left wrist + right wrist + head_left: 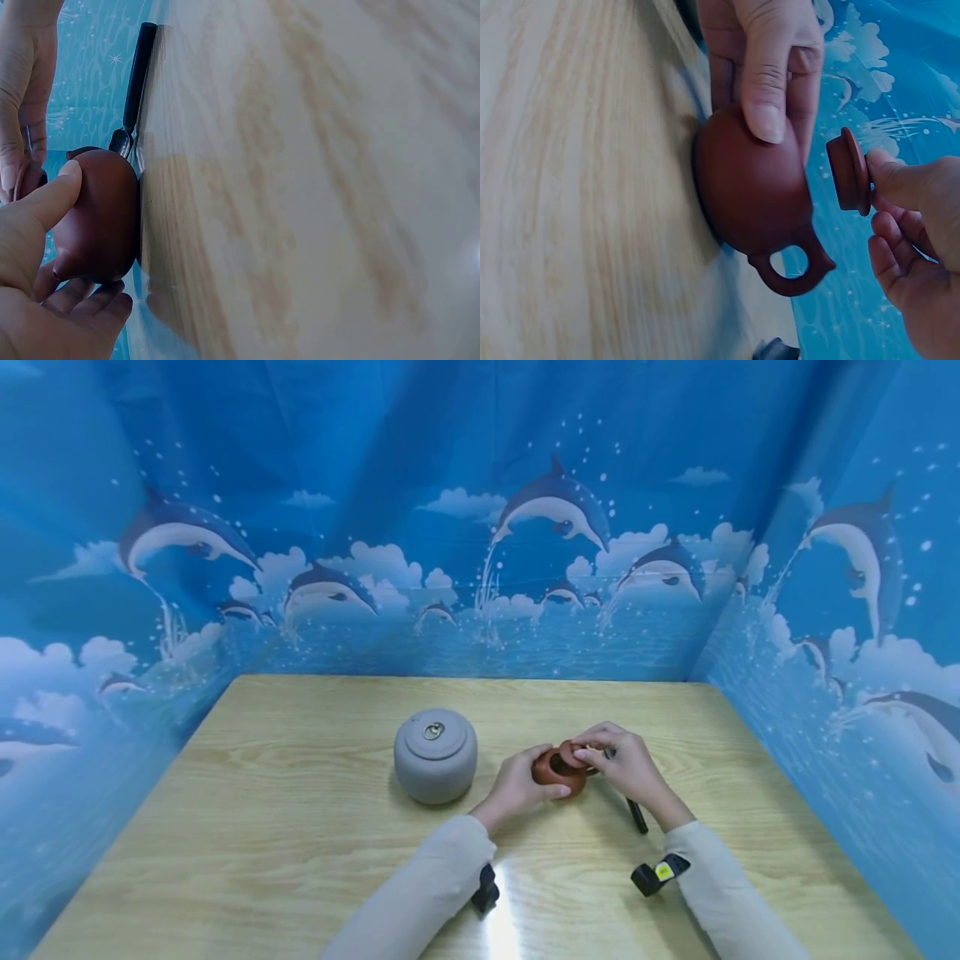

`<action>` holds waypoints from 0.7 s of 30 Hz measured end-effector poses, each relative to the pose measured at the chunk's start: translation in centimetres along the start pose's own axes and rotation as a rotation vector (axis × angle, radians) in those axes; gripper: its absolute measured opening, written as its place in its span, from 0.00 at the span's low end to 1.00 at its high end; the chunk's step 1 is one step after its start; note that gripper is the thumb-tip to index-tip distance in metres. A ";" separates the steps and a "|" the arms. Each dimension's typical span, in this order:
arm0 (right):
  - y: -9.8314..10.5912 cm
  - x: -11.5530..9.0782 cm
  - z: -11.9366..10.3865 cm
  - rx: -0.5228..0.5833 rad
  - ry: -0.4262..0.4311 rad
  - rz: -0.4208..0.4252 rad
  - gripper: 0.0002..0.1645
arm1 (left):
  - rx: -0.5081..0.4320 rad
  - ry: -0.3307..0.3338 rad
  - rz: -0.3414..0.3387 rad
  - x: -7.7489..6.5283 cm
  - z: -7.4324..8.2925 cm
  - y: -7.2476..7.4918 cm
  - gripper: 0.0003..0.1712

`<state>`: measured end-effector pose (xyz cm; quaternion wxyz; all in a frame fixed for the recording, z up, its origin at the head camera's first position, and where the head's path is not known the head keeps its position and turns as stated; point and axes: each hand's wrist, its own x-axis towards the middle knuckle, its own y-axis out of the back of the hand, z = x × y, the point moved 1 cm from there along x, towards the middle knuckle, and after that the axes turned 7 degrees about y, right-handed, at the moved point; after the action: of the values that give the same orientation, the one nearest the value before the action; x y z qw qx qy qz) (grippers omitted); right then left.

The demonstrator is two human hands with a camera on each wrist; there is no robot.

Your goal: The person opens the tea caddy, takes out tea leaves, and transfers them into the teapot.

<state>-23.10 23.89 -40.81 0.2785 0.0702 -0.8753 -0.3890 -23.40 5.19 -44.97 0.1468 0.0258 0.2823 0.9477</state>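
A reddish-brown clay teapot (572, 786) rests on the table right of the middle. My left hand (521, 782) grips its body from the left, thumb on the near side. In the right wrist view, the ring-shaped handle of the teapot (750, 184) points away from that hand. My right hand (627, 767) pinches the small round teapot lid (849, 172) by its top. The lid is tilted and apart from the pot, whose dark opening shows in the head view. A tea scoop with a black handle (140, 79) lies beside the teapot, partly hidden by my right arm.
A grey round jar (435, 768) with a lid and a metal ring on top stands left of my left hand. The wooden table (247, 810) ends at blue dolphin-print curtains (420, 635) at the back and sides.
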 end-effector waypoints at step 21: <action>2.1 -4.6 0.5 -0.052 0.004 0.081 0.10 | -0.029 0.013 0.012 0.1 -0.1 -0.1 0.43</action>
<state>-19.35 27.27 -41.56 0.2973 0.0282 -0.8665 -0.4000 -23.48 5.27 -45.13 0.1397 0.0192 0.2693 0.9527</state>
